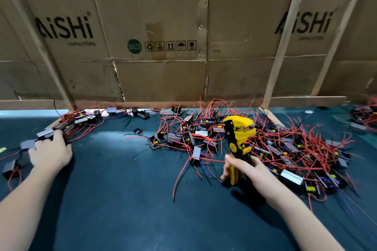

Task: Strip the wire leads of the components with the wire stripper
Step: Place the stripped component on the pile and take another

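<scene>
My right hand (243, 170) grips the handles of a yellow and black wire stripper (237, 136), held upright with its jaws toward the back. Behind and right of it lies a large tangled pile of small components (285, 149) with red and black wire leads. My left hand (50, 150) lies knuckles up at the left, fingers curled over a small grey and black component (44, 134) at the edge of a smaller pile (79, 120). What the fingers hold underneath is hidden.
The work surface is a dark green mat (126, 189). Flattened cardboard boxes (159, 47) form a wall along the back, with pale wooden strips (281, 47) leaning on them. Loose components lie at the far left (11, 168) and mid-mat (137, 131).
</scene>
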Demonstrator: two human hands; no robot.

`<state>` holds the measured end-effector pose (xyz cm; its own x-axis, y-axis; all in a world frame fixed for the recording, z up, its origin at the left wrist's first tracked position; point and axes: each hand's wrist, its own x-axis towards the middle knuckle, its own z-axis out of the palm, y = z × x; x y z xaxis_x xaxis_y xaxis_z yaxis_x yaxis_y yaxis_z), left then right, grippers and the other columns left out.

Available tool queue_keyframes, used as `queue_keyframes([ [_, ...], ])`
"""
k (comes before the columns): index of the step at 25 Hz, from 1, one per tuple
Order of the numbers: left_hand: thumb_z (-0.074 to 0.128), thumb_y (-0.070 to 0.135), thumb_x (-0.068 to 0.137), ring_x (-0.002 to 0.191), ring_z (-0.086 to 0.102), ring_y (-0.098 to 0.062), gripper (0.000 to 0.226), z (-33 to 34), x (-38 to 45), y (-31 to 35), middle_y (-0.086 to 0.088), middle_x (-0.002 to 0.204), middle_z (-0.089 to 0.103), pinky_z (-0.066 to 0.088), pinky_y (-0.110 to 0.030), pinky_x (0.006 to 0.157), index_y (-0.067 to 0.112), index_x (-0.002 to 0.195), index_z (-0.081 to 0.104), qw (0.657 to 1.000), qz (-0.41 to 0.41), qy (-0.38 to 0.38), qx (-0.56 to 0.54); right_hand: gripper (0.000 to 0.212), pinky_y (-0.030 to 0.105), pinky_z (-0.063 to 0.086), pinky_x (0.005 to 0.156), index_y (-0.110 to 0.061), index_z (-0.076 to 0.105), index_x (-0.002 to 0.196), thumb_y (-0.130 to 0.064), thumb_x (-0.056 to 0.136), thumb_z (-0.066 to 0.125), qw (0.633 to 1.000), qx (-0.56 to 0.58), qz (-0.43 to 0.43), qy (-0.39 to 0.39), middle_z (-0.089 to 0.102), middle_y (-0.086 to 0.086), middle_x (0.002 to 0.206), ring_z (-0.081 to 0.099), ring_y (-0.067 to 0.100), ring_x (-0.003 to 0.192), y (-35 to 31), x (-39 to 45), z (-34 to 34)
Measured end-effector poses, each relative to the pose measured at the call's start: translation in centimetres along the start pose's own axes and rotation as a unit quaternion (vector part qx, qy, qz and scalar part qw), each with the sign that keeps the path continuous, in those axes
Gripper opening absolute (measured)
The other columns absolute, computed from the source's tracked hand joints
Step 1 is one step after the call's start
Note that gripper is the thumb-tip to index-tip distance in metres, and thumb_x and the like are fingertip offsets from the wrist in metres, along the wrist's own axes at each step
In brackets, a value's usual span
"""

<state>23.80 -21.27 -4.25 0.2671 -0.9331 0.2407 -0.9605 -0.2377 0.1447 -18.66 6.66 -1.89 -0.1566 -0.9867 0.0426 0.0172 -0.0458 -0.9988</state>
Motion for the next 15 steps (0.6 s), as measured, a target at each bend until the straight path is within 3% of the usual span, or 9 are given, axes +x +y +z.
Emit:
queue_keyframes([
  [3, 0.065, 0.022, 0.089, 0.116, 0.050, -0.046, 0.030, -0.3, -0.3, 0.5, -0.031, 0.116, 0.061, 0.038, -0.049, 0.093, 0.007, 0.114, 0.059, 0.998, 0.043, 0.037, 0.014, 0.040, 0.035, 0.056, 0.075, -0.002, 0.059, 0.085, -0.039, 0.074, 0.069, 1.000, 0.002, 0.001, 0.000, 0.063, 0.014, 0.077, 0.066, 0.031, 0.077, -0.1, -0.1, 0.1],
  [6, 0.066, 0.015, 0.087, 0.100, 0.058, -0.047, 0.019, -1.3, -2.3, 2.6, -0.028, 0.099, 0.066, 0.042, -0.050, 0.083, 0.010, 0.105, 0.062, 0.987, 0.083, 0.101, -0.090, 0.040, 0.034, 0.056, 0.075, -0.003, 0.060, 0.085, -0.038, 0.079, 0.077, 1.000, 0.000, 0.004, -0.002, 0.063, 0.014, 0.077, 0.066, 0.031, 0.076, 0.0, -0.1, 0.0],
  [8, 0.066, 0.017, 0.089, 0.092, 0.061, -0.042, 0.017, -3.0, -4.4, 4.9, -0.019, 0.092, 0.068, 0.048, -0.048, 0.077, 0.016, 0.104, 0.061, 0.953, 0.112, 0.156, -0.232, 0.038, 0.036, 0.055, 0.076, -0.004, 0.060, 0.085, -0.039, 0.079, 0.074, 1.000, -0.001, 0.006, -0.002, 0.064, 0.014, 0.077, 0.067, 0.031, 0.077, 0.2, 0.0, -0.1],
  [10, 0.069, 0.021, 0.089, 0.085, 0.063, -0.025, 0.017, -5.4, -6.8, 7.3, -0.002, 0.085, 0.068, 0.050, -0.038, 0.076, 0.027, 0.102, 0.060, 0.884, 0.159, 0.162, -0.409, 0.038, 0.037, 0.056, 0.077, -0.004, 0.060, 0.087, -0.039, 0.077, 0.070, 1.000, -0.003, 0.008, 0.000, 0.064, 0.014, 0.078, 0.067, 0.032, 0.078, 0.3, 0.1, -0.1],
  [12, 0.073, 0.018, 0.087, 0.074, 0.063, -0.007, 0.016, -7.9, -9.3, 9.1, 0.008, 0.078, 0.070, 0.049, -0.021, 0.074, 0.028, 0.096, 0.065, 0.795, 0.246, 0.080, -0.548, 0.038, 0.036, 0.056, 0.075, -0.004, 0.061, 0.087, -0.040, 0.077, 0.071, 1.000, -0.007, 0.009, 0.002, 0.064, 0.013, 0.078, 0.068, 0.032, 0.079, 0.4, 0.1, -0.2],
  [13, 0.074, 0.016, 0.084, 0.070, 0.064, -0.004, 0.014, -8.6, -10.7, 9.8, 0.007, 0.076, 0.071, 0.049, -0.016, 0.072, 0.027, 0.091, 0.069, 0.768, 0.298, 0.013, -0.567, 0.039, 0.035, 0.056, 0.074, -0.004, 0.061, 0.087, -0.040, 0.077, 0.071, 1.000, -0.011, 0.008, 0.002, 0.065, 0.013, 0.078, 0.068, 0.032, 0.079, 0.4, 0.1, -0.2],
  [15, 0.079, 0.020, 0.077, 0.067, 0.066, -0.007, 0.009, -8.6, -13.1, 10.7, 0.003, 0.074, 0.074, 0.053, -0.022, 0.070, 0.025, 0.082, 0.074, 0.767, 0.390, -0.134, -0.492, 0.040, 0.032, 0.055, 0.072, -0.004, 0.061, 0.088, -0.041, 0.077, 0.071, 1.000, -0.011, 0.009, 0.002, 0.065, 0.012, 0.078, 0.068, 0.031, 0.079, 0.5, 0.0, -0.2],
])
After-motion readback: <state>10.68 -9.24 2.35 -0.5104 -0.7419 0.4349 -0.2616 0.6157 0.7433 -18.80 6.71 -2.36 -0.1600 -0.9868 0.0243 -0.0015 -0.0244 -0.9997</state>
